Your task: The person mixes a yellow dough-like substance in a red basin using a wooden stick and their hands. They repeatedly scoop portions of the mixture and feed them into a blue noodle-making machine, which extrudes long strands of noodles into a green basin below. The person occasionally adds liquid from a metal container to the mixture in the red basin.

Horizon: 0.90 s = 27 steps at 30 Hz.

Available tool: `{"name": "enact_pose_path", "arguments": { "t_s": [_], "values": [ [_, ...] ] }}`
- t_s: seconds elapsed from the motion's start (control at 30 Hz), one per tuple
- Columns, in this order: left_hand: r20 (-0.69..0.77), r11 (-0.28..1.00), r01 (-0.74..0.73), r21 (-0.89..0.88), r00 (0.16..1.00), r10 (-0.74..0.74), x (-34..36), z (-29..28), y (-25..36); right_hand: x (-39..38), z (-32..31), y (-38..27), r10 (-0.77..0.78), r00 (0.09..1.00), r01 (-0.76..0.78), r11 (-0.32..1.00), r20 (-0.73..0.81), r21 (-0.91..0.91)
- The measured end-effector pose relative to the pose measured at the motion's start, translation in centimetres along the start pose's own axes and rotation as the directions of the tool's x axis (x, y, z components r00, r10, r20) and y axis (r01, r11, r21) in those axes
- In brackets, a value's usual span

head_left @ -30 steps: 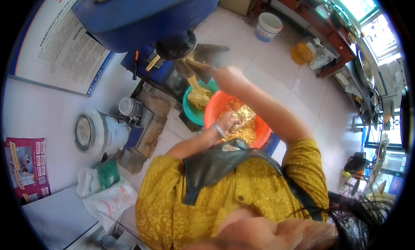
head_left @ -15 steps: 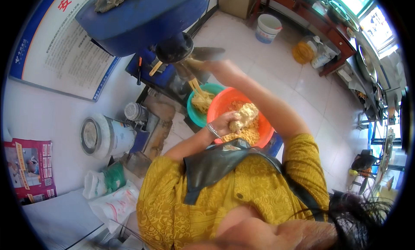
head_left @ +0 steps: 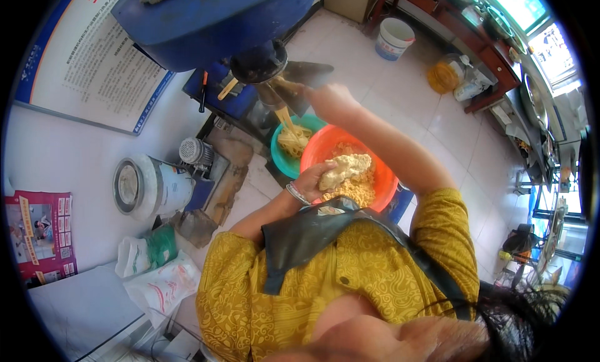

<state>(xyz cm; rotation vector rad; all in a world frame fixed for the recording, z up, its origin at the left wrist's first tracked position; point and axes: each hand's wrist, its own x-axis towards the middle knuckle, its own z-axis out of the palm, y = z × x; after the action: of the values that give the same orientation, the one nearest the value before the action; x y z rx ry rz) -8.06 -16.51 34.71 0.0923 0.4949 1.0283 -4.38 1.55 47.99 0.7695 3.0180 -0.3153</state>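
Observation:
My left hand (head_left: 307, 182), with a bracelet at the wrist, is closed round a lump of pale yellow dough (head_left: 345, 170). It holds the lump over an orange basin (head_left: 317, 148) of crumbly yellow dough (head_left: 357, 190). My right hand (head_left: 332, 104) is raised beside the dark mouth (head_left: 258, 63) of a blue machine (head_left: 212, 24). Its fingers seem closed on a brown wooden stick (head_left: 289, 85) that reaches to that mouth; the grip is partly hidden. Thick yellow noodles (head_left: 285, 122) hang below the machine into a teal basin (head_left: 279, 157).
A blue stand (head_left: 215, 90) under the machine carries a wooden-handled tool (head_left: 227, 89) and a screwdriver-like tool (head_left: 203, 92). At the left are a motor (head_left: 195, 152) and a grey-white drum (head_left: 164, 186). A white bucket (head_left: 394, 39) and yellow jug (head_left: 442, 79) stand on the tiles.
My right hand has moved right, away from the machine's mouth, showing more of the stick. My left hand has shifted slightly left, and the dough lump now lies more sideways.

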Motion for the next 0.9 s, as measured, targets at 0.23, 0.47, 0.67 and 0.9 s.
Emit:
{"name": "enact_pose_path", "arguments": {
  "t_s": [0.23,0.47,0.67,0.9],
  "values": [
    [-0.113,0.975,-0.171,0.143,0.976,0.188,-1.3,2.9,1.4,0.6,-0.4,2.2,-0.019,0.996,0.026,0.997,-0.082,0.074],
    [0.078,0.289,-0.437,0.852,0.651,0.755,-3.6,4.7,8.7,-4.9,-7.1,4.9,0.126,0.977,-0.076,0.961,-0.174,0.267],
    [0.069,-0.143,0.162,0.976,0.394,0.917,0.5,4.9,17.6,-6.3,-7.3,6.8,0.146,0.937,0.017,0.889,-0.318,0.457],
    [0.205,-0.428,0.549,0.718,0.421,0.883,2.6,7.2,17.0,-6.0,-5.5,7.4,0.133,0.965,-0.033,0.919,-0.228,0.393]
  ]
}}
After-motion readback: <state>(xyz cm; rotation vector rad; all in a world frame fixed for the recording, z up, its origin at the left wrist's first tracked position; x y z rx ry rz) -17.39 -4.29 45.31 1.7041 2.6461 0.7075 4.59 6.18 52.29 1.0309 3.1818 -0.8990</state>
